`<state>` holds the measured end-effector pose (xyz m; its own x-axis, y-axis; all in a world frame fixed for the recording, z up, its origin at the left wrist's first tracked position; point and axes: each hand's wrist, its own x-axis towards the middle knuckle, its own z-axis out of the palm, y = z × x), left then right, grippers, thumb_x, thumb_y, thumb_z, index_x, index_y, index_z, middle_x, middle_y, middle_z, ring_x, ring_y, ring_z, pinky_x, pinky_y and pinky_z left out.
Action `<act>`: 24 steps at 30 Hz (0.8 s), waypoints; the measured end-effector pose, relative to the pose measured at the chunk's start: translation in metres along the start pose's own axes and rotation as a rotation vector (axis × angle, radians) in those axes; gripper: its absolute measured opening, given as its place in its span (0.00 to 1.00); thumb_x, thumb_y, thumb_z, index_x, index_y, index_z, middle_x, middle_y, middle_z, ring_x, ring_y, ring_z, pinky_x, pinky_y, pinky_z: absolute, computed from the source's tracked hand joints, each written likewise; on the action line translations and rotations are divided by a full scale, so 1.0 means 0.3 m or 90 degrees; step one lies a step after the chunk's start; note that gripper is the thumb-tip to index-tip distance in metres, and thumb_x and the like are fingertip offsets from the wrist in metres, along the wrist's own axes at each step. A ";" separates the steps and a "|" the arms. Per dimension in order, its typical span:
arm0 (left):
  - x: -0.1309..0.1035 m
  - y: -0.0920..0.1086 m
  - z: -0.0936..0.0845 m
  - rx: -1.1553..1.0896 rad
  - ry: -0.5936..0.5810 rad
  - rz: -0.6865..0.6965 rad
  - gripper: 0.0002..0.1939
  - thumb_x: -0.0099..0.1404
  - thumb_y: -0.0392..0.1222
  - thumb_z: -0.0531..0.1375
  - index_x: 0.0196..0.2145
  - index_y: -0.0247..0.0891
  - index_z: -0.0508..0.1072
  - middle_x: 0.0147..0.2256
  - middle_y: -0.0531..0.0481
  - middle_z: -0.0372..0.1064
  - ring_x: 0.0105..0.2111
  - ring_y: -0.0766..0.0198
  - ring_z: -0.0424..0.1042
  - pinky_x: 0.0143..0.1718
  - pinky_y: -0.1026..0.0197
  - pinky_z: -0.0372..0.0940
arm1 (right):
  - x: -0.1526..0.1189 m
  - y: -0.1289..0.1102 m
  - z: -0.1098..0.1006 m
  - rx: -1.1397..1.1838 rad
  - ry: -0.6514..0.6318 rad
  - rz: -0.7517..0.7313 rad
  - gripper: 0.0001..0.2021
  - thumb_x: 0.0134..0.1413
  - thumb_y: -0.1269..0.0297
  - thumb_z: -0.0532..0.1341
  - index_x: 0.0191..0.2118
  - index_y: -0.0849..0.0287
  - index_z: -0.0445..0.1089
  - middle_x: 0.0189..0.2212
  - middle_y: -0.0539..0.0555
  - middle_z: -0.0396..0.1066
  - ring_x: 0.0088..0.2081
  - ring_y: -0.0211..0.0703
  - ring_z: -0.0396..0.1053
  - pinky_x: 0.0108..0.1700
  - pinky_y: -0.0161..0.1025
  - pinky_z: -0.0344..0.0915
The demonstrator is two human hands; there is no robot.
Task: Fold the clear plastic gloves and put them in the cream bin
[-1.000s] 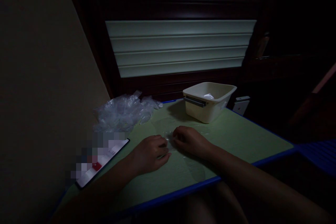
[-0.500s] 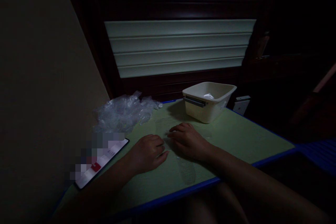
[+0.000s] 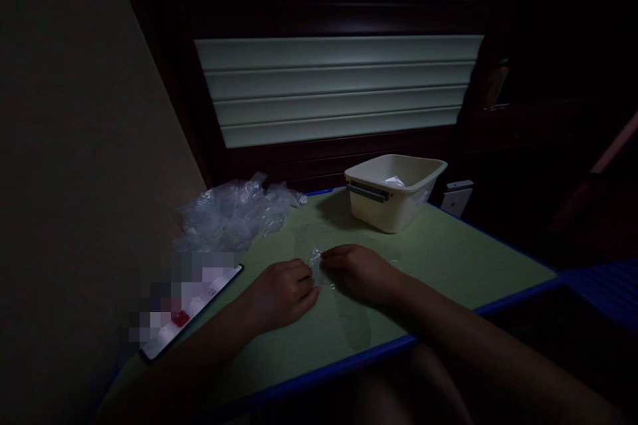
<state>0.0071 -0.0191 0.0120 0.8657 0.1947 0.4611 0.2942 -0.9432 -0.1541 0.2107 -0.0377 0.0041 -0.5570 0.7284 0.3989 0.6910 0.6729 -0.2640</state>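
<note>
1. Clear plastic piece (image 3: 319, 270): on the worktop (image 3: 438, 259), btwn both hands, nearer the wearer than the tub (image 3: 393, 202).
2. R hand (image 3: 361, 272): palm down on the tub's near side, fingers bent at the piece's edge; can't tell if its grip is pinching.
3. L hand (image 3: 282, 292): farther from the tub than R hand, fingers curled next to the piece, w/ small gaps btwn them; can't tell if that grip has hold of it.
4. Flat film (image 3: 355, 327): see-thru, nearer the wearer than the tub, by the worktop's blue edge.
5. Plastic heap (image 3: 236, 212): crumpled, left of the tub.
6. Phone (image 3: 199, 309): screen lit, partly pixelated, left of the tub & nearer the wearer.
7. Tub: off-white, gray handle, shiny plastic bit (image 3: 395, 181) inside.
</note>
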 end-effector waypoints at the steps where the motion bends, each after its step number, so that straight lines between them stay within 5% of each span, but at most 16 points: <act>1: 0.000 -0.001 0.000 -0.001 0.001 0.000 0.18 0.67 0.37 0.49 0.26 0.33 0.74 0.25 0.46 0.68 0.28 0.62 0.69 0.27 0.63 0.65 | -0.001 0.004 -0.002 -0.006 0.006 0.016 0.17 0.49 0.79 0.54 0.42 0.62 0.74 0.44 0.60 0.72 0.45 0.46 0.70 0.47 0.39 0.63; 15: 0.007 -0.004 0.008 -0.052 0.033 0.004 0.12 0.66 0.35 0.51 0.29 0.32 0.73 0.29 0.45 0.69 0.31 0.61 0.69 0.32 0.61 0.66 | 0.008 -0.014 -0.027 0.080 0.084 0.074 0.21 0.42 0.85 0.52 0.41 0.64 0.72 0.39 0.60 0.69 0.42 0.45 0.66 0.45 0.41 0.61; 20: 0.012 0.005 0.010 -0.088 0.024 0.008 0.11 0.65 0.35 0.53 0.30 0.31 0.73 0.29 0.44 0.69 0.31 0.61 0.69 0.32 0.61 0.66 | -0.011 -0.015 -0.091 0.209 -0.008 0.051 0.15 0.45 0.82 0.55 0.38 0.64 0.72 0.33 0.55 0.71 0.35 0.40 0.68 0.39 0.36 0.64; 24: 0.014 0.004 0.019 -0.113 0.029 0.008 0.10 0.64 0.35 0.53 0.29 0.33 0.73 0.29 0.45 0.69 0.31 0.62 0.68 0.32 0.61 0.65 | -0.060 0.003 -0.115 0.301 -0.109 0.046 0.06 0.50 0.67 0.62 0.33 0.64 0.73 0.28 0.52 0.71 0.29 0.37 0.68 0.32 0.33 0.65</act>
<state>0.0133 -0.0177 0.0089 0.8481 0.1739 0.5005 0.2041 -0.9789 -0.0058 0.2371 -0.0546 0.0272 -0.6107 0.7589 0.2261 0.4678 0.5761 -0.6703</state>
